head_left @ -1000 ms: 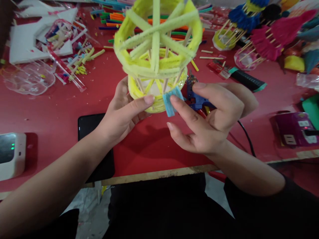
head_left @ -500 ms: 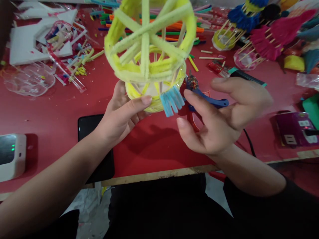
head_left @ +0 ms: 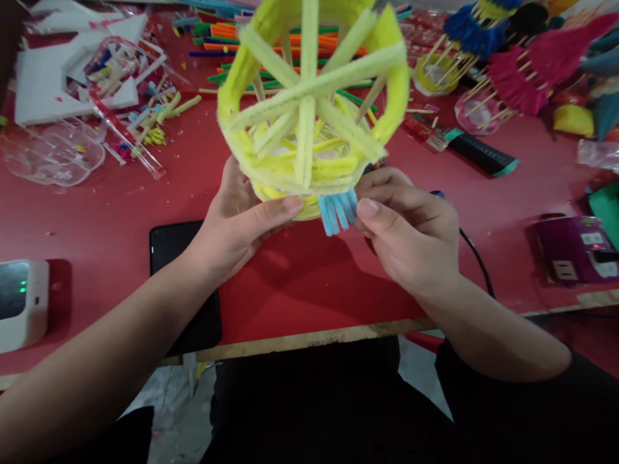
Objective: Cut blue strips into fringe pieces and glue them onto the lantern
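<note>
A round yellow pipe-cleaner frame [head_left: 309,96] is held up over the table, with crossed pale yellow strips on its upper ring and thin wooden sticks leading to a lower ring. My left hand [head_left: 242,216] grips the lower ring from the left, thumb in front and fingers behind. Short blue pipe cleaner pieces [head_left: 337,211] hang side by side from the front of that ring. My right hand [head_left: 411,225] is closed in a pinch at their right edge, thumb tip against them; the other fingertips are partly hidden behind the frame.
A black phone or tablet [head_left: 186,322] lies beneath my left forearm. White foam board [head_left: 39,84], scraps and a clear tray [head_left: 53,154] are at left; a black-handled cutter [head_left: 483,153] and purple power strip [head_left: 575,251] at right. Coloured pipe cleaners [head_left: 222,42] lie behind.
My right hand let go of the blue pieces, drew right with fingers spread, then came back and closed at their right edge. The frame shifted left, then back right, and its top tipped nearer.
</note>
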Available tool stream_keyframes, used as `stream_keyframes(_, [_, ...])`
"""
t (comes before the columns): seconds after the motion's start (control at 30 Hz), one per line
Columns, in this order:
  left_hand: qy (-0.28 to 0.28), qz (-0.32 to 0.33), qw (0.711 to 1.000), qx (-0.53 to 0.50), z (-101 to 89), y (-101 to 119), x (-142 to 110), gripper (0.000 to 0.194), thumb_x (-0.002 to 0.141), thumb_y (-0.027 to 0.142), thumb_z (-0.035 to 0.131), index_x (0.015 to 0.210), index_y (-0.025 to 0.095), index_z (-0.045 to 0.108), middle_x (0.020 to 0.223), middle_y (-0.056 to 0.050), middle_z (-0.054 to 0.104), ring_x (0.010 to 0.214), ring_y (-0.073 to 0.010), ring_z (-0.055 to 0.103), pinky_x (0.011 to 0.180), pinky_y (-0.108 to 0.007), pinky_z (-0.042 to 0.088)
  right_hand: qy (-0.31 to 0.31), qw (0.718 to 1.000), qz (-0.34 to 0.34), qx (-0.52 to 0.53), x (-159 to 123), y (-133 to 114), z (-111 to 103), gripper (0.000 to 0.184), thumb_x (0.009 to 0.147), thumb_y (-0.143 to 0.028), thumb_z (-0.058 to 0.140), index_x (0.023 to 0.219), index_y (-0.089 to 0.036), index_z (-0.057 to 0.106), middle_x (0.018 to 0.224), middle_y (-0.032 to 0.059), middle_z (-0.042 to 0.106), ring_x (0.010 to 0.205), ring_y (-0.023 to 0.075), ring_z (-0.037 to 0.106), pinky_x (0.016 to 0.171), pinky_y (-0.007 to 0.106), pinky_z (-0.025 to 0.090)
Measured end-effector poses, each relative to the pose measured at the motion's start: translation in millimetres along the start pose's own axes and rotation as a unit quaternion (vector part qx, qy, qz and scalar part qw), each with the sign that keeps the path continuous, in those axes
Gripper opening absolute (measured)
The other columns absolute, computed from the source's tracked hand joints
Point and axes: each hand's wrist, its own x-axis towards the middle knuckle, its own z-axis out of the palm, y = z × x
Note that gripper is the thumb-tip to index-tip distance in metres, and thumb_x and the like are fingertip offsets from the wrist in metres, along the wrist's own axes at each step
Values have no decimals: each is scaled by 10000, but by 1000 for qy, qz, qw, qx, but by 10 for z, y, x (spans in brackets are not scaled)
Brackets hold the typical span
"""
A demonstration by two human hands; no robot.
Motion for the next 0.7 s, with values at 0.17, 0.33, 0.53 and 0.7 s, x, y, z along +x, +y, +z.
stream_keyframes(0.17, [-6, -4, 1000, -7, 8, 5, -8, 691, 691, 165, 865, 1309, 317, 596, 1391, -25, 714, 1441, -351, 581, 1135, -496, 563, -12, 999, -13, 50, -4, 34, 3, 114, 962, -319, 753, 860, -303, 799, 880, 1, 669, 883, 171, 654, 824, 376, 574])
stream_keyframes(0.33, [12, -8, 1000, 5, 21, 17, -33, 669, 688, 166, 861, 1295, 307, 617, 1348, -28, 734, 1444, -366, 575, 1104, -509, 576, -4, 998, -22, 54, -2, 13, 11, 109, 942, -272, 771, 842, -304, 799, 870, -1, 683, 867, 175, 666, 810, 381, 586])
stream_keyframes(0.53, [33, -20, 999, 7, 52, 49, -48, 661, 703, 132, 856, 1299, 311, 633, 1310, -22, 745, 1466, -363, 556, 1110, -507, 578, 1, 999, -16, 45, 5, -12, 11, 113, 917, -236, 789, 821, -293, 804, 874, 1, 700, 824, 164, 680, 766, 359, 588])
stream_keyframes(0.7, [19, -17, 1000, -4, 35, 29, -35, 690, 708, 144, 855, 1332, 296, 604, 1307, -43, 739, 1463, -361, 562, 1142, -522, 558, -1, 998, 0, 66, -6, 27, 4, 88, 928, -288, 790, 858, -327, 827, 908, 3, 702, 883, 175, 679, 829, 378, 592])
